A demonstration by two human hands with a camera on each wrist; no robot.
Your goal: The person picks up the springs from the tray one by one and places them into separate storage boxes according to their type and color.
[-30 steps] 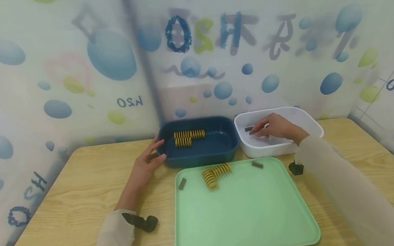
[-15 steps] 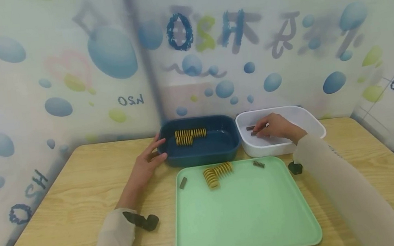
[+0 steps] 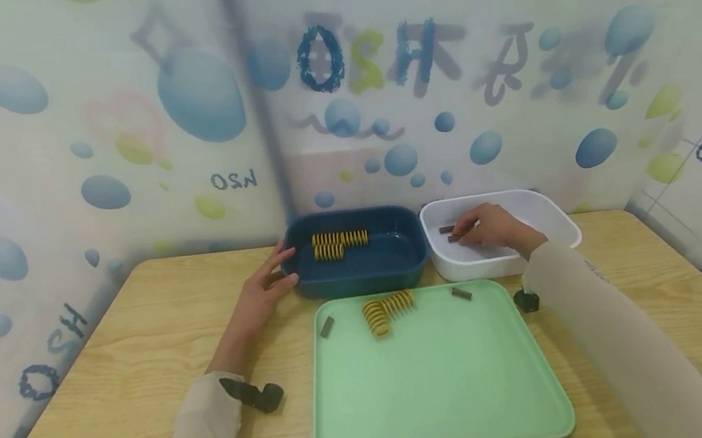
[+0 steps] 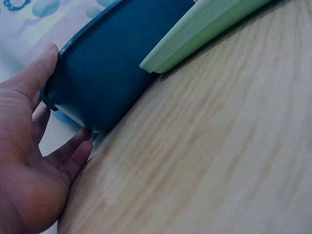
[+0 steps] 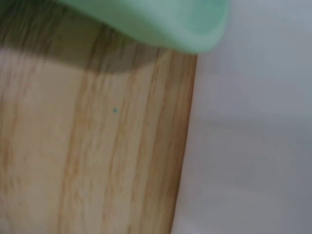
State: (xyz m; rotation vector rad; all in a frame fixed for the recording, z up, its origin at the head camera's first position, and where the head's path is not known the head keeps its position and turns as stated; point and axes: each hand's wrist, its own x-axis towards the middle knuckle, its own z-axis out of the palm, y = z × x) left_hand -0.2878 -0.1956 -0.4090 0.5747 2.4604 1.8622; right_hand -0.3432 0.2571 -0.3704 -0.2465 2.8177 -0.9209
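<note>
My left hand (image 3: pixel 257 296) rests against the left end of a dark blue bin (image 3: pixel 362 283), fingers fairly straight; the left wrist view shows its fingertips touching the bin's rim and wall. Yellow coil springs (image 3: pixel 329 252) lie inside that bin. Inside the white bin (image 3: pixel 548 220) to the right, my right hand (image 3: pixel 490 226) pinches a small dark spring (image 3: pixel 453 238) at the floor, partly hidden by the fingertips. Another small dark spring (image 3: pixel 446 230) lies just behind it. The right wrist view shows neither the right hand nor the springs.
A green tray (image 3: pixel 437 384) lies in front of both bins. On it are two yellow springs (image 3: pixel 376 318), a small dark spring (image 3: pixel 462 294) at the right and a small dark piece (image 3: pixel 327 326) at the left. A patterned wall (image 3: pixel 346 176) stands behind the wooden table (image 3: pixel 129 392).
The right fingertips have shifted slightly on the small dark spring in the white bin. My left hand has stayed against the blue bin.
</note>
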